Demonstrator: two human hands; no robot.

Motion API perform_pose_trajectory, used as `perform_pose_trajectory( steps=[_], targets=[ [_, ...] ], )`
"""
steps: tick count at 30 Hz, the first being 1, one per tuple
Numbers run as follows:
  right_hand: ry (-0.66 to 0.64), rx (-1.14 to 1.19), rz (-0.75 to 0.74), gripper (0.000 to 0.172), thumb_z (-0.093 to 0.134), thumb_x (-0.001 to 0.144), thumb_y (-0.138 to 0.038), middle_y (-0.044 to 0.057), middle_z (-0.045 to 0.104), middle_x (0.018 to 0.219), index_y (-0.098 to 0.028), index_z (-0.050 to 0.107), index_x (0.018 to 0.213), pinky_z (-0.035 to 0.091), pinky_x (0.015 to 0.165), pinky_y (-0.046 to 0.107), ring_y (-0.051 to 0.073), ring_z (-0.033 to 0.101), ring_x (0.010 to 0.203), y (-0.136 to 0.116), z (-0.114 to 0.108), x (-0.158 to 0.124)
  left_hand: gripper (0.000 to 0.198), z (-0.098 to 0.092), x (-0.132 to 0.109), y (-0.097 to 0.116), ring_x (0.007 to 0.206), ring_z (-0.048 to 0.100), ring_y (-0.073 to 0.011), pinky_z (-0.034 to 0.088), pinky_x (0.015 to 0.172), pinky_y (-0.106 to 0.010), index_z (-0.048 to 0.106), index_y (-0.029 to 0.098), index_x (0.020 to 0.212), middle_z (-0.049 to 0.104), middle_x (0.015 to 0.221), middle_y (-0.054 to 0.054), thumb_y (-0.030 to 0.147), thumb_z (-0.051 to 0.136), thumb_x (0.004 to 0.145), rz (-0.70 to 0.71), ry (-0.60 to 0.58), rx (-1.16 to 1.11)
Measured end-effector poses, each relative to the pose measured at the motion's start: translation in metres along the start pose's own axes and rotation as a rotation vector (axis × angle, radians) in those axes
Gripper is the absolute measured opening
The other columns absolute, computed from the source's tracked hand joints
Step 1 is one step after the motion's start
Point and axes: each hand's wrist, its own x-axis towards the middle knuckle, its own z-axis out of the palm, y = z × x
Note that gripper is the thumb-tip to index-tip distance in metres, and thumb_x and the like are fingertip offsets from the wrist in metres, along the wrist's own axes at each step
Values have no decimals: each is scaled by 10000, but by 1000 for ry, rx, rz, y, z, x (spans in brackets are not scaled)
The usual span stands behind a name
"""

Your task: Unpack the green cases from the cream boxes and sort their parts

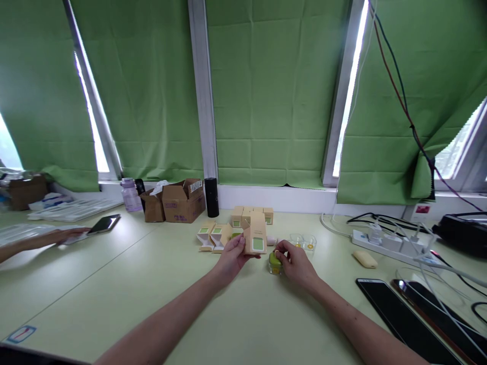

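My left hand (231, 257) holds a small tan cardboard box (255, 235) tilted above the table, its top flap raised and a green-and-white label on its face. Just right of it, the fingers of my right hand (294, 261) are closed on the green lid of a small glass jar (275, 264) with yellow at the bottom, low over or on the table. Behind my right hand are clear glass jars (310, 243) without lids, each with a bit of yellow inside. Left of the held box, open tan boxes (216, 237) lie on the table.
Several tan boxes (238, 215) stand in a row at the back. Brown cartons (182, 205) and a black cylinder (211, 197) are near the window wall. To the right lie a power strip (391, 246), cables and a dark tablet (395, 309). Another person's hand (63, 235) is at far left.
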Motion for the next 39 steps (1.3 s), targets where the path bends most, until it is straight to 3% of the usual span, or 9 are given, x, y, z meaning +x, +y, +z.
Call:
perform_pose_trajectory(
  steps=[5, 9, 17, 24, 29, 32, 39],
  targets=[
    [77, -16, -8, 186, 589, 910, -369, 51, 736, 1004, -263, 708, 1005, 488, 828, 405, 258, 656, 928, -7, -4, -1, 376, 3, -4, 6, 1017, 713, -271, 581, 892, -436, 681, 115, 1197, 709, 1241, -191, 387, 712, 939, -90, -27, -68],
    [152, 36, -49, 231, 613, 930, -420, 91, 713, 1089, -269, 737, 1054, 492, 951, 465, 291, 639, 1043, -22, -7, -3, 372, 6, -6, 9, 1016, 727, -296, 583, 846, -420, 679, 112, 1199, 704, 1250, -205, 379, 702, 942, -102, -59, -81],
    [88, 199, -14, 370, 602, 940, -577, 85, 715, 1176, -297, 741, 1138, 477, 995, 461, 305, 581, 1164, -51, -2, -7, 355, 9, -7, 6, 943, 737, -279, 597, 771, -390, 692, 131, 1189, 740, 1146, -167, 368, 724, 926, -106, -66, -93],
    [93, 290, 50, 464, 617, 880, -674, 92, 730, 1093, -258, 768, 1018, 491, 941, 437, 299, 605, 1073, -50, 0, -5, 419, 12, -9, 3, 912, 721, -248, 591, 766, -372, 688, 147, 1237, 746, 1120, -151, 426, 726, 928, -96, -98, -59],
    [4, 499, 111, 517, 708, 794, -692, 90, 725, 941, -205, 746, 965, 534, 760, 360, 251, 641, 879, -51, 1, 0, 525, 14, -10, 1, 989, 720, -245, 575, 826, -361, 601, 227, 1362, 738, 1174, -115, 454, 744, 910, -95, -15, -18],
    [22, 592, 130, 544, 773, 733, -687, 96, 734, 937, -199, 741, 972, 548, 754, 358, 259, 658, 881, -55, -1, 1, 552, 16, -11, 4, 990, 722, -249, 568, 838, -376, 550, 250, 1401, 739, 1173, -108, 468, 719, 922, -59, -10, 30],
    [101, 643, 196, 569, 790, 704, -715, 121, 766, 960, -197, 743, 937, 545, 830, 411, 305, 689, 924, -61, -7, 1, 621, 17, -13, 4, 1136, 656, -282, 538, 927, -415, 516, 263, 1446, 655, 1379, -132, 256, 725, 861, 103, -222, 166]
  ],
)
